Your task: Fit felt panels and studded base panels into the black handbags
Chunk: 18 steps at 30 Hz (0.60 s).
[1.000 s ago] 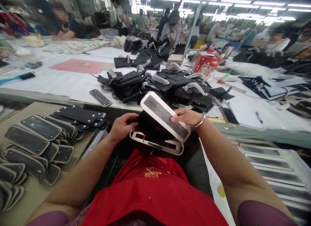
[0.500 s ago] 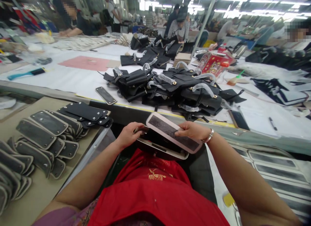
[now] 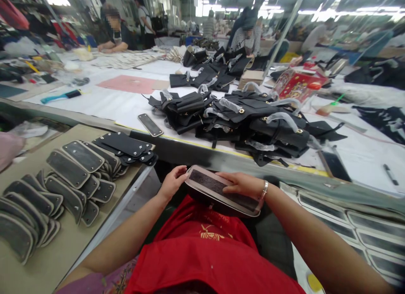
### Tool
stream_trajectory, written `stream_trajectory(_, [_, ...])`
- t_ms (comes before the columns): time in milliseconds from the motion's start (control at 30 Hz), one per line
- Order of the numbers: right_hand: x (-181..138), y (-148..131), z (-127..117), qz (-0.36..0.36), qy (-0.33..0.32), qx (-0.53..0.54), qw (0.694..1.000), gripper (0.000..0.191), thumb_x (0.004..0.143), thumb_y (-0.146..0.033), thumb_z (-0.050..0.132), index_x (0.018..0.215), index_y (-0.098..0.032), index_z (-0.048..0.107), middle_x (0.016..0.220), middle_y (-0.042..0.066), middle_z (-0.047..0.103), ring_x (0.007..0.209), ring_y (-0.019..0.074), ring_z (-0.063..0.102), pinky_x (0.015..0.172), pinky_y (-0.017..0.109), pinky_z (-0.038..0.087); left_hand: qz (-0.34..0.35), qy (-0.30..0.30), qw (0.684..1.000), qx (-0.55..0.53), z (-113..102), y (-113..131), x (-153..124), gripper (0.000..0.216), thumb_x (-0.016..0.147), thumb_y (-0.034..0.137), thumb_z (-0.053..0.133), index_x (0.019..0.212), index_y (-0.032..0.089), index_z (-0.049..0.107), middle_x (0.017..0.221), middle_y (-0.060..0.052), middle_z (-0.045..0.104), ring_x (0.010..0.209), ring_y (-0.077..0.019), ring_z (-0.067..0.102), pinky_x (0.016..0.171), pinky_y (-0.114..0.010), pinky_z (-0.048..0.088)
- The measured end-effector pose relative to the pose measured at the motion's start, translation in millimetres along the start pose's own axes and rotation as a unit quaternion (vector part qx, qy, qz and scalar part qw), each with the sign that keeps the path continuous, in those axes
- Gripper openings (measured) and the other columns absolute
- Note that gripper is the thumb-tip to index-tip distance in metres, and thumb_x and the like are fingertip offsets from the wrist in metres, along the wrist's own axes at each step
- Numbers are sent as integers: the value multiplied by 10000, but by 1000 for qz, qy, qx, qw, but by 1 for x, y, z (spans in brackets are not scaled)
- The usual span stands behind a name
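In front of my red apron I have a black bag body (image 3: 215, 204) with its pale-rimmed opening facing up. A long panel with rounded corners, a pale border and a dark middle (image 3: 209, 182) lies over that opening. My left hand (image 3: 173, 183) grips the bag's left end, thumb at the rim and fingers curled, partly hidden. On the panel's right half is my right hand (image 3: 242, 185), its thumb across the dark middle and its forefinger along the far edge. The other fingers of that hand are hard to see.
At my left, a board (image 3: 41, 273) carries stacks of studded dark panels (image 3: 68, 167). A heap of black bags with wrapped handles (image 3: 253, 112) covers the table ahead, near a phone (image 3: 334, 164). Pale-edged panels (image 3: 376, 239) lie at my right. Co-workers sit and stand beyond.
The tilted panel in my right hand has come down onto the bag's opening, covering the dark inside. My left hand has shifted to the bag's left end. The view has turned slightly left.
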State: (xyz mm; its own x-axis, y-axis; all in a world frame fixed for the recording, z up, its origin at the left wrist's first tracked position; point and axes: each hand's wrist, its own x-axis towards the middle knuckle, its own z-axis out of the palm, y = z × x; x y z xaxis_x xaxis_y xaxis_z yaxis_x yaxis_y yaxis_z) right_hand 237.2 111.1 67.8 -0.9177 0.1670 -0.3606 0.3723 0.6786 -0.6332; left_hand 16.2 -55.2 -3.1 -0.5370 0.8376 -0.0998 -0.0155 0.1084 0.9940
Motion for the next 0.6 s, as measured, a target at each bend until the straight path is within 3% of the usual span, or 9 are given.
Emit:
stream_trajectory(133, [9, -10, 1, 43, -21, -120, 992, 578, 816, -287, 555, 1347, -169, 361, 971, 113, 638, 810, 259, 594, 690, 291, 424, 14, -22, 999, 45, 6, -6, 12, 418, 658, 194, 600, 1071, 146, 551, 1081, -98, 607, 1026, -220, 562, 925, -382, 435])
stream_trajectory(267, [19, -24, 10, 98, -45, -198, 974, 601, 837, -325, 521, 1365, -136, 307, 941, 176, 637, 789, 308, 604, 655, 341, 434, 60, -32, 982, 174, 6, -4, 16, 477, 634, 91, 526, 1107, 150, 541, 1086, -92, 592, 988, -215, 568, 905, -374, 447])
stream_trajectory(433, [26, -35, 21, 160, -38, -231, 959, 668, 811, -267, 513, 1386, -67, 236, 1050, 231, 593, 885, 331, 598, 711, 384, 453, 261, -21, 908, 327, 17, 22, 0, 361, 756, 157, 507, 1116, 176, 532, 1122, -91, 555, 1083, -224, 491, 993, -383, 359])
stream_trajectory(467, [28, -38, 24, 169, -33, -238, 956, 688, 794, -259, 536, 1383, -60, 242, 1074, 237, 579, 902, 331, 592, 721, 388, 458, 302, -56, 889, 340, 22, 27, -4, 330, 782, 194, 507, 1111, 183, 534, 1126, -90, 554, 1089, -222, 484, 994, -371, 357])
stream_trajectory(533, [32, -46, 30, 174, -15, -261, 950, 684, 745, -257, 604, 1341, -65, 328, 1102, 236, 554, 924, 335, 576, 729, 400, 466, 354, -183, 837, 375, 32, 33, -10, 323, 799, 288, 531, 1105, 187, 541, 1118, -96, 560, 1060, -231, 499, 952, -356, 391])
stream_trajectory(600, [35, -57, 33, 171, 10, -284, 943, 543, 732, -232, 626, 1226, -70, 468, 1095, 227, 544, 932, 339, 558, 720, 410, 474, 369, -313, 760, 433, 40, 35, -13, 387, 781, 383, 561, 1106, 172, 547, 1090, -113, 570, 997, -255, 522, 881, -369, 431])
